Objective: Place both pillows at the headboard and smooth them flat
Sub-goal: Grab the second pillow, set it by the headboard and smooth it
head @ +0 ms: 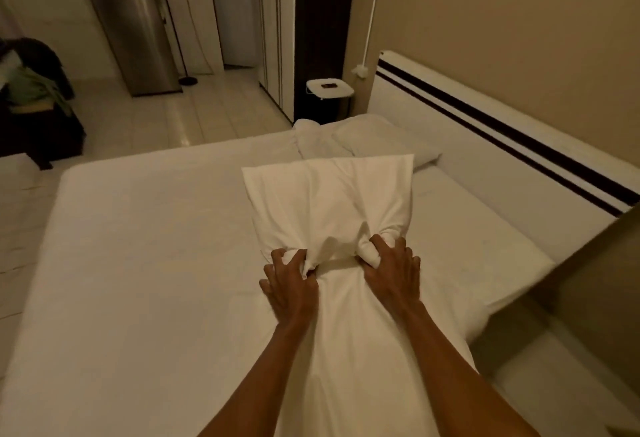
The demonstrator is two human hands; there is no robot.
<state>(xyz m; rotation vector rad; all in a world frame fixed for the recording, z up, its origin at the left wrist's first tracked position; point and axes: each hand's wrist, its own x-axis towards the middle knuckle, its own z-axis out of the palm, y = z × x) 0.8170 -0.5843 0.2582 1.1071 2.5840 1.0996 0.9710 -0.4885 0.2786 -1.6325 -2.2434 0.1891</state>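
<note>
**Inspector:** Start with the item being worked on.

**Assistant:** A white pillow [329, 201] sits at the centre of the picture, on the white bed [145, 263]. It runs lengthwise from 6 o'clock up toward 12 o'clock, and its far end is short of the headboard [519, 145].

**Inspector:** Hands?

**Assistant:** Both are on it, side by side just below centre. The left hand [289, 284] has its fingers curled around a bunched fold of the cover at about 7 o'clock from the pillow's middle. The right hand [393, 265] is clenched on a second bunch of fabric at about 5 o'clock. The cover is stretched tight between the two grips, with creases fanning upward from them.

**Inspector:** The second pillow?

**Assistant:** The second pillow [384, 142] lies flat at 12 o'clock, beyond the gripped one, its far side next to the headboard. The gripped pillow's far corner overlaps its near edge in the picture; I cannot tell whether they touch. The bedding is rumpled just to its left.

**Inspector:** Surroundings?

**Assistant:** The headboard is white with two dark stripes and runs from 1 o'clock down to 3 o'clock. A small white side table [329, 87] stands at 12 o'clock past the bed's corner. A steel fridge [128, 21] stands at 11 o'clock on a tiled floor [173, 114].
</note>
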